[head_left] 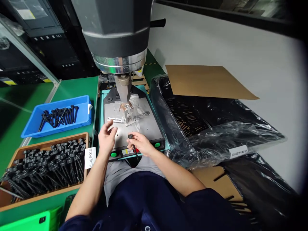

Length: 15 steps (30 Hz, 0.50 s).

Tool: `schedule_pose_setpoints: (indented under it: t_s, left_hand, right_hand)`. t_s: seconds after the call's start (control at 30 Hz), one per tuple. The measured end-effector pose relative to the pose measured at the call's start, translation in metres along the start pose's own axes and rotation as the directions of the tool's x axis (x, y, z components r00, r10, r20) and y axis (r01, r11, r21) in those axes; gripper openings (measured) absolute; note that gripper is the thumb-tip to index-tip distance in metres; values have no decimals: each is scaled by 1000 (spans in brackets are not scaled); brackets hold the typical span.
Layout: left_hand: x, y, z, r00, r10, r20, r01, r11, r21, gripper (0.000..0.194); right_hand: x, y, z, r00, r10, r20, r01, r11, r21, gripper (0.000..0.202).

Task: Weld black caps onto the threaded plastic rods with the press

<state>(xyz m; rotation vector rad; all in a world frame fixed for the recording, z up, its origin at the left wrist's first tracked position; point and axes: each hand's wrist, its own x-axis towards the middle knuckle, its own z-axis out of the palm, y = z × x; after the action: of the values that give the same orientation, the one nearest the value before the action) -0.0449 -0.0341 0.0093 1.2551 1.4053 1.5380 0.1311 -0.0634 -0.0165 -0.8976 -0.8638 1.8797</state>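
The black part (132, 144) sits upright between the right hand's (141, 143) pinching fingers (130, 141), its head by the fingertips, while the left hand's (107, 138) fingers curve loosely, holding nothing.

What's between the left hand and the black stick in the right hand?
Just the bare metal plate between left hand and black stick; the head view shows it.

Machine base (151, 127) | left: bin (57, 129) is set, rods (63, 116) held inside | front-left: crate (48, 146) is packed with rods | right: lined box (166, 128) is placed, cardboard sheet (207, 81) laid at far side
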Motion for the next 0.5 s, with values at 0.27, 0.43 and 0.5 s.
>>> schedule_pose_setpoints:
  t_s: [0.27, 0.43, 0.5]
  left_hand:
    - [46, 0, 25, 994, -20, 103, -3, 976, 218, 68]
    - [56, -15, 29, 938, -141, 316, 72, 973, 219, 31]
    - [51, -12, 31, 926, -161, 340, 94, 974, 204, 13]
  right_hand:
    - [-12, 20, -7, 985, 173, -9, -174, 984, -37, 46]
    - [17, 34, -11, 977, 213, -8, -211, 965, -153, 44]
    - [28, 40, -8, 981, 196, 4, -192, 965, -176, 42]
